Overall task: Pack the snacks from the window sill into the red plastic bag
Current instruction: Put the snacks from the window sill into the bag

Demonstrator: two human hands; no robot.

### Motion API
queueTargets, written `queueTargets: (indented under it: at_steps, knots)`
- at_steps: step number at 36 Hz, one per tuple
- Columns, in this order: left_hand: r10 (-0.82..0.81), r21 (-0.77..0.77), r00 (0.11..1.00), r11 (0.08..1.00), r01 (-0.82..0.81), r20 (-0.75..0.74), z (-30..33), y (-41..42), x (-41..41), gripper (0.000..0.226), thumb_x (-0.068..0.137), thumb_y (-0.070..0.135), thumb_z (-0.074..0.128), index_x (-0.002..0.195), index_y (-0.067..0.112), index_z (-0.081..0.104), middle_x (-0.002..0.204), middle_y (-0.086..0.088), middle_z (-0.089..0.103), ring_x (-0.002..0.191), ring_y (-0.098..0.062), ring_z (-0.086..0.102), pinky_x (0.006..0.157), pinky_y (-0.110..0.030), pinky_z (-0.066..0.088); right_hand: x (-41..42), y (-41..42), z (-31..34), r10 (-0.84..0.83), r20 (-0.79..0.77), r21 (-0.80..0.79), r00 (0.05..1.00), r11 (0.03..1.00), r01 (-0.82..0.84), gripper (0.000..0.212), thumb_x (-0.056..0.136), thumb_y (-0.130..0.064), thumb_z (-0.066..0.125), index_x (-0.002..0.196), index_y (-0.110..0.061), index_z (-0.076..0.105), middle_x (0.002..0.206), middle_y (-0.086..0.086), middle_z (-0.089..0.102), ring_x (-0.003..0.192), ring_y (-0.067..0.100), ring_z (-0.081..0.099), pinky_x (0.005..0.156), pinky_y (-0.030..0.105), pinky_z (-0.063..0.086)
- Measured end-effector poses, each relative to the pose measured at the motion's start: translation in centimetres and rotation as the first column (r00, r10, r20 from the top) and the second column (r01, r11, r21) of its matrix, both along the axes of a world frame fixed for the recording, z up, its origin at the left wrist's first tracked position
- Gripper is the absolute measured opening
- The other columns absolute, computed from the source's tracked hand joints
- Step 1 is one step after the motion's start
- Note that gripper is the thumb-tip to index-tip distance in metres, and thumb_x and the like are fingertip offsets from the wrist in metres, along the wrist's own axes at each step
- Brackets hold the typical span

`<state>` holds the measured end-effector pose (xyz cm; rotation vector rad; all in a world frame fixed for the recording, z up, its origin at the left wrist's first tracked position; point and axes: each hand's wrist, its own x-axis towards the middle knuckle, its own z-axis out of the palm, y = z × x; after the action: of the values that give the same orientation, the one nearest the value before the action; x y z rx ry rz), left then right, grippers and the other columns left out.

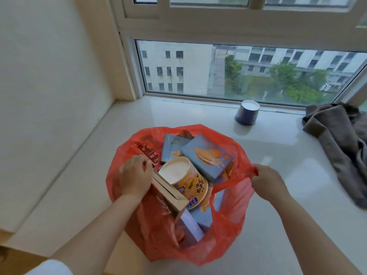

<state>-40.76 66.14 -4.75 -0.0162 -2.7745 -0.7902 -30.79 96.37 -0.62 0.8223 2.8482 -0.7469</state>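
Note:
The red plastic bag (228, 231) stands open on the white window sill (278, 225), full of snacks. Inside lie a yellow cup with a white lid (184, 179), a blue biscuit box (208, 157), a second blue box (172, 147) behind it, a dark red packet (149, 153) and a tan-edged box (168, 193). My left hand (135, 175) is closed over the top end of the tan-edged box at the bag's left rim. My right hand (266, 179) pinches the bag's right rim and holds it apart. A blue cup with a white lid (247, 113) stands alone on the sill by the glass.
A grey-brown cloth (341, 147) is heaped on the sill at the right. The window pane (238, 72) closes the back and a white wall (49, 86) the left. The sill's front edge runs along the lower left.

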Motion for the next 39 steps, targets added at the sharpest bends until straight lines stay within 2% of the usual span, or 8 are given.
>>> queueTargets:
  at_steps: [4, 9, 14, 19, 23, 26, 29, 39]
  knots:
    - [-0.134, 0.131, 0.991, 0.982, 0.134, -0.007, 0.9, 2.0, -0.4, 0.020, 0.085, 0.034, 0.047, 0.080, 0.016, 0.055, 0.081, 0.003, 0.058, 0.079, -0.021, 0.055, 0.082, -0.042, 0.045, -1.7, 0.4, 1.0, 0.177, 0.070, -0.237, 0.982, 0.959, -0.156, 0.031, 0.082, -0.010, 0.056, 0.109, -0.022, 0.048, 0.099, 0.004, 0.060, 0.080, 0.022, 0.057, 0.069, 0.030, 0.047]
    - [-0.401, 0.240, 0.907, 0.900, 0.364, 0.129, 3.6, 5.5, -2.0, 0.027, 0.092, 0.033, 0.055, 0.114, 0.017, 0.055, 0.115, 0.005, 0.058, 0.106, -0.011, 0.052, 0.088, -0.026, 0.039, -4.6, 0.2, 1.6, 0.232, 0.055, -0.377, 0.971, 0.905, -0.195, 0.069, 0.084, -0.025, 0.066, 0.145, -0.024, 0.033, 0.144, 0.000, 0.041, 0.123, 0.019, 0.048, 0.103, 0.031, 0.038]
    - [-0.523, 0.005, 0.818, 0.843, 0.538, 0.241, 3.2, 10.0, -6.0, 0.047, 0.092, 0.037, 0.054, 0.136, 0.025, 0.042, 0.139, 0.006, 0.044, 0.128, -0.015, 0.040, 0.099, -0.030, 0.035, -8.2, 0.4, 2.2, -0.049, -0.176, -0.242, 0.983, 0.970, 0.005, 0.034, 0.090, -0.039, 0.056, 0.116, -0.018, 0.059, 0.122, -0.002, 0.061, 0.113, 0.018, 0.055, 0.094, 0.031, 0.040]
    - [-0.511, -0.286, 0.800, 0.752, 0.593, 0.315, -0.4, 14.8, -11.4, 0.070, 0.090, 0.048, 0.051, 0.149, 0.026, 0.020, 0.153, 0.001, 0.024, 0.142, -0.021, 0.020, 0.114, -0.044, 0.022, -12.4, 2.4, 0.4, 0.007, -0.115, -0.002, 0.993, 1.000, -0.007, 0.028, 0.090, -0.033, 0.052, 0.113, -0.021, 0.061, 0.120, -0.001, 0.057, 0.108, 0.019, 0.055, 0.086, 0.030, 0.042]
    - [-0.536, -0.373, 0.783, 0.689, 0.622, 0.316, -2.0, 18.7, -15.1, 0.069, 0.090, 0.053, 0.049, 0.149, 0.036, 0.017, 0.156, 0.005, 0.018, 0.144, -0.020, 0.010, 0.116, -0.048, 0.011, -16.1, 5.0, -1.9, 0.080, -0.034, -0.038, 0.996, 0.996, -0.082, 0.025, 0.088, -0.029, 0.054, 0.110, -0.021, 0.063, 0.114, -0.001, 0.063, 0.105, 0.019, 0.057, 0.089, 0.031, 0.045]
    - [-0.617, -0.416, 0.695, 0.559, 0.718, 0.369, -2.9, 21.7, -17.3, 0.040, 0.094, 0.045, 0.045, 0.133, 0.039, 0.046, 0.143, 0.009, 0.042, 0.138, -0.016, 0.028, 0.114, -0.044, 0.013, -19.2, 7.4, -3.8, 0.082, -0.002, -0.121, 0.997, 0.989, -0.082, 0.021, 0.087, -0.027, 0.055, 0.103, -0.020, 0.067, 0.107, -0.001, 0.068, 0.102, 0.019, 0.059, 0.088, 0.030, 0.047]
    - [-0.620, -0.419, 0.677, 0.533, 0.735, 0.398, -3.3, 24.2, -18.9, 0.027, 0.097, 0.035, 0.038, 0.116, 0.027, 0.056, 0.120, 0.003, 0.060, 0.113, -0.025, 0.056, 0.085, -0.034, 0.041, -22.3, 10.4, -5.7, 0.064, 0.037, -0.102, 0.997, 0.993, -0.060, 0.021, 0.088, -0.025, 0.051, 0.102, -0.019, 0.067, 0.109, 0.000, 0.067, 0.103, 0.021, 0.058, 0.084, 0.029, 0.045]
    - [-0.690, -0.460, 0.612, 0.431, 0.776, 0.386, -6.9, 32.4, -23.1, 0.024, 0.099, 0.029, 0.034, 0.107, 0.025, 0.056, 0.109, 0.000, 0.058, 0.095, -0.031, 0.060, 0.062, -0.031, 0.030, -31.5, 19.4, -10.1, 0.051, 0.077, -0.018, 0.996, 0.999, -0.049, 0.024, 0.091, -0.022, 0.044, 0.108, -0.019, 0.062, 0.111, 0.001, 0.064, 0.096, 0.022, 0.056, 0.079, 0.031, 0.046]
